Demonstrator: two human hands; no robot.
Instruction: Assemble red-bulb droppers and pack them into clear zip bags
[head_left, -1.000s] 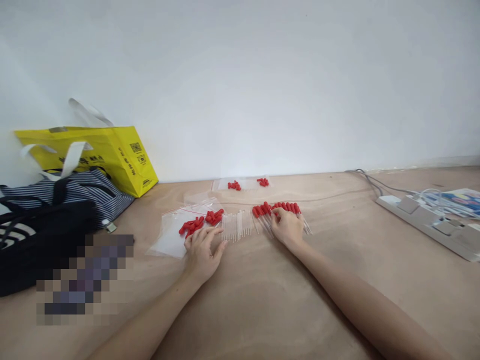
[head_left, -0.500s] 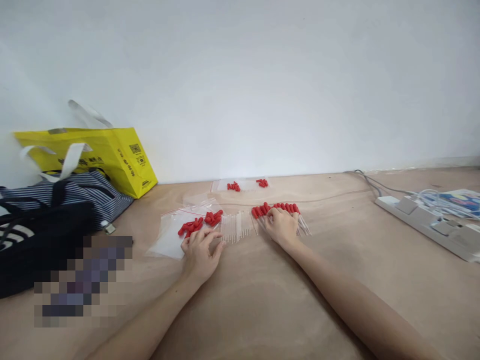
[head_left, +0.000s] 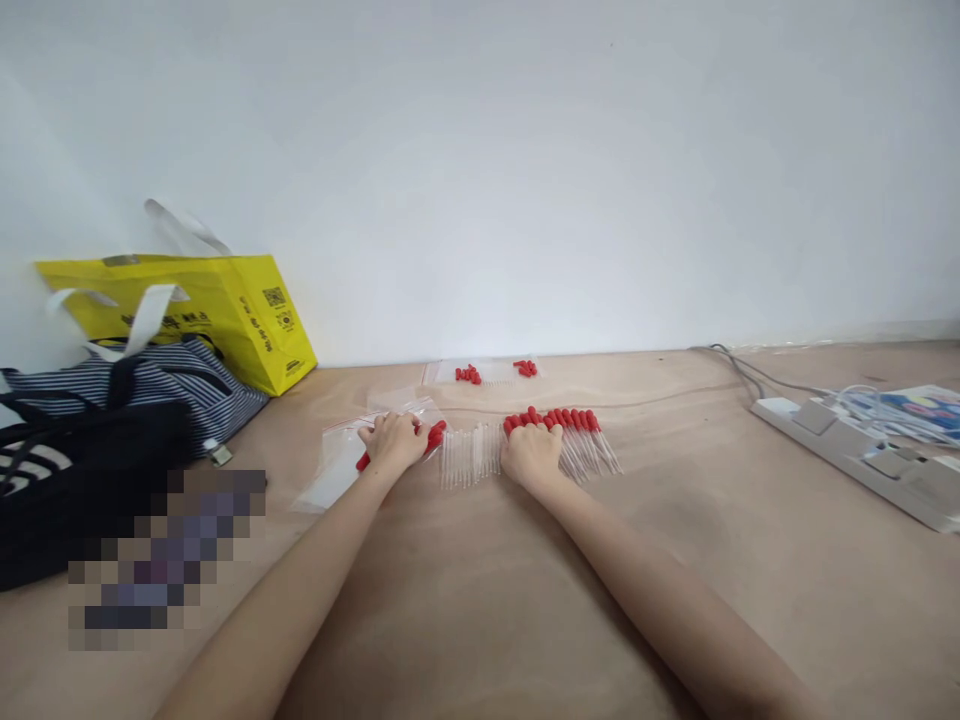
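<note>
My left hand [head_left: 394,440] bends over a pile of loose red rubber bulbs [head_left: 435,436] on a clear zip bag [head_left: 337,480]; its fingers curl down among them, the tips hidden. To its right lies a row of thin clear glass tubes [head_left: 472,455] without bulbs. My right hand [head_left: 531,455], fingers curled in, rests at the left end of a row of droppers [head_left: 589,440], clear tubes with red bulbs at their far ends. Whatever its fingertips grip is covered by the hand.
Near the wall, another clear bag [head_left: 491,372] carries two small heaps of red bulbs and thin tubes. A yellow bag [head_left: 262,320], a striped bag [head_left: 217,385] and a black bag [head_left: 97,480] stand at the left. A white power strip [head_left: 855,460] with cables lies at the right.
My left hand has moved forward onto the loose red bulbs, its fingers curling down. My right hand has shifted left along the dropper row, uncovering the droppers in its middle.
</note>
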